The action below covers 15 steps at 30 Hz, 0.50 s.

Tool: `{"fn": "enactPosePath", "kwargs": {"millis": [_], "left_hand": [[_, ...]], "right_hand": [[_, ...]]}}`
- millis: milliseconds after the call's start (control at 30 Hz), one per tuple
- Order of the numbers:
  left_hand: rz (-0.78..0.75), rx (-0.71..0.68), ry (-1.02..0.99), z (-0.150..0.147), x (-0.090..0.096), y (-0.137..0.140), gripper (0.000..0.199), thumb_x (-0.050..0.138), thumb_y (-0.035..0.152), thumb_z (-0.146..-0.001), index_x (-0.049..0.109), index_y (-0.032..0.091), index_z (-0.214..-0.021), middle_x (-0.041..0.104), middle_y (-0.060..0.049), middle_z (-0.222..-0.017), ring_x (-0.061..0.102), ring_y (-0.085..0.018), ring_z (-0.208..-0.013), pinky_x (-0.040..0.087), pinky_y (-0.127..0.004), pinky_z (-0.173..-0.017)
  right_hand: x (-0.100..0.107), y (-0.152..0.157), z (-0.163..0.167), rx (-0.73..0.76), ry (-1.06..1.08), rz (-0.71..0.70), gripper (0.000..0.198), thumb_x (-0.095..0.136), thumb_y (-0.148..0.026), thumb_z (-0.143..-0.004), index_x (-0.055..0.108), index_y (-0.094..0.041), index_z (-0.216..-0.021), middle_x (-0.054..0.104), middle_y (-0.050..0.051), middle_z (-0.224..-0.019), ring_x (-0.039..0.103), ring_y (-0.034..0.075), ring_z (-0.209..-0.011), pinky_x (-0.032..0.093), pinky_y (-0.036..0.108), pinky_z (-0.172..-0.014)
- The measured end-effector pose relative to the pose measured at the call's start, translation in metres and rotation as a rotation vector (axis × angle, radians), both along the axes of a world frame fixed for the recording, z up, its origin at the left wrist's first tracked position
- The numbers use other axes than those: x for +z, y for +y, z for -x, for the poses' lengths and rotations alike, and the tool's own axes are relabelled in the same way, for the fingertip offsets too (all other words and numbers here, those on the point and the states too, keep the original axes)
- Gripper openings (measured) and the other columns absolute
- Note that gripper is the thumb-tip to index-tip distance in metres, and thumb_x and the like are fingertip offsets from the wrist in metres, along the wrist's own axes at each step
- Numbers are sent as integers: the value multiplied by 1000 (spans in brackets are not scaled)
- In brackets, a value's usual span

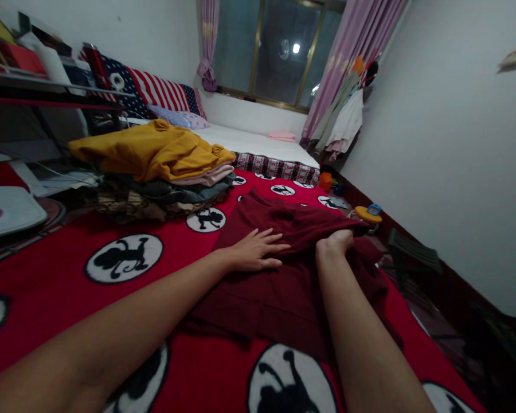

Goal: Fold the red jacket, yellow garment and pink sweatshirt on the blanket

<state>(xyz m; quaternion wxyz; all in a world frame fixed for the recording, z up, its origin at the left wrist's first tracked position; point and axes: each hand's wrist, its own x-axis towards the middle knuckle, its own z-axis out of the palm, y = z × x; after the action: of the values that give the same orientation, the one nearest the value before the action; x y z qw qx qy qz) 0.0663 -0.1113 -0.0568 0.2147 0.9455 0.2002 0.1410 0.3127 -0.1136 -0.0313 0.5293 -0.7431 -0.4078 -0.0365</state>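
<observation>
Maroon garment: the dark cloth [279, 304] lies spread, loosely rumpled at its far side, on the red blanket [210, 367] with its monkey roundels, right in front of the person.
Left hand: palm down [258, 250] on the cloth's middle, fingers spread, holding nothing.
Right hand: bent at the wrist [335, 242] against the cloth's far right part; its fingers are hidden from me, so I can't tell whether they grip.
Between the hands: a stretch of maroon fabric; they are apart.
Clothes pile: folded layers [172, 198] at the far left, a mustard garment [155, 152] on top.
Far end: a white-sheeted bed [241, 135] under the window [284, 57].
</observation>
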Motion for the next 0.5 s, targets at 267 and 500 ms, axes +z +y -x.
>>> {"fn": "enactPosePath", "kwargs": {"millis": [267,500], "left_hand": [[476,432,-658,16,1,47,47,45,48,-94,60,19,-127,63,-12,-128,58,-22,-120,43,-34,-104],[961,703,-951,50,7,75,49,47,56,-91,55,19,-122,70,-13,-108,69,-18,-81,53,-27,-68]], "right_hand": [[29,-15,60,-143,244,-209,58,11,-32,-96,61,-9,-115,69,13,-95,65,24,-89,52,30,-71],[25,-26,115,638,-117,122,24,63,-45,-78,71,-24,-86,73,0,-87,66,18,-83,49,30,-83]]}}
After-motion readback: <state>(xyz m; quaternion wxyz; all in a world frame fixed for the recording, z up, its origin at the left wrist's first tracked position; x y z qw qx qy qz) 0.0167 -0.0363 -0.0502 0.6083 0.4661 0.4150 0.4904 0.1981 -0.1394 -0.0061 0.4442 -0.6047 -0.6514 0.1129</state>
